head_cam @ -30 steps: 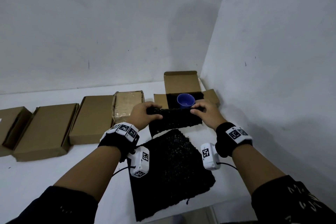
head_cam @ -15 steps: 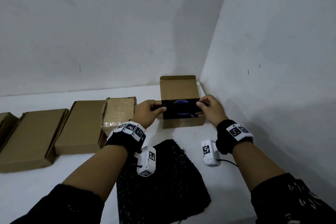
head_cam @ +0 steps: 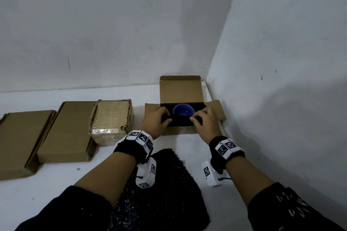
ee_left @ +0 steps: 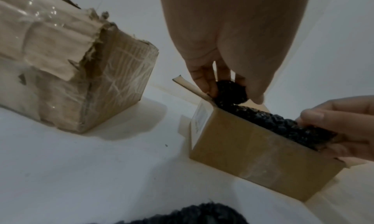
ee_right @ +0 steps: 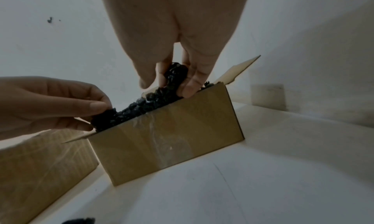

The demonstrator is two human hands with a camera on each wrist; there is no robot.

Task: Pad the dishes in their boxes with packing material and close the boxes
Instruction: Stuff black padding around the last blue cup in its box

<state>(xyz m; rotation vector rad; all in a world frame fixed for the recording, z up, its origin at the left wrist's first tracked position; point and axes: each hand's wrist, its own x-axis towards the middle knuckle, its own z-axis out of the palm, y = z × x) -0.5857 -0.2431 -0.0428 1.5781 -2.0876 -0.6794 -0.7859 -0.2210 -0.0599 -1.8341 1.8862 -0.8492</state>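
Note:
An open cardboard box (head_cam: 181, 129) stands in the table's far right corner with its lid flap upright. Inside sits a blue bowl (head_cam: 183, 112). A rolled strip of black bubble wrap (head_cam: 179, 122) lies along the box's near edge, in front of the bowl. My left hand (head_cam: 156, 121) pinches its left end (ee_left: 230, 90). My right hand (head_cam: 203, 121) pinches its right end (ee_right: 176, 77). Both ends sit at the box rim (ee_right: 166, 110). A larger sheet of black bubble wrap (head_cam: 163, 189) lies flat on the table under my forearms.
A taped, worn cardboard box (head_cam: 111, 122) stands just left of the open one. Two flat closed boxes (head_cam: 67, 133) (head_cam: 20, 140) lie further left. White walls close off the back and the right side. The table (head_cam: 56, 184) is white.
Both hands have carried the black strip forward from above the sheet and lowered it into the front of the open box. The view has moved closer to the box.

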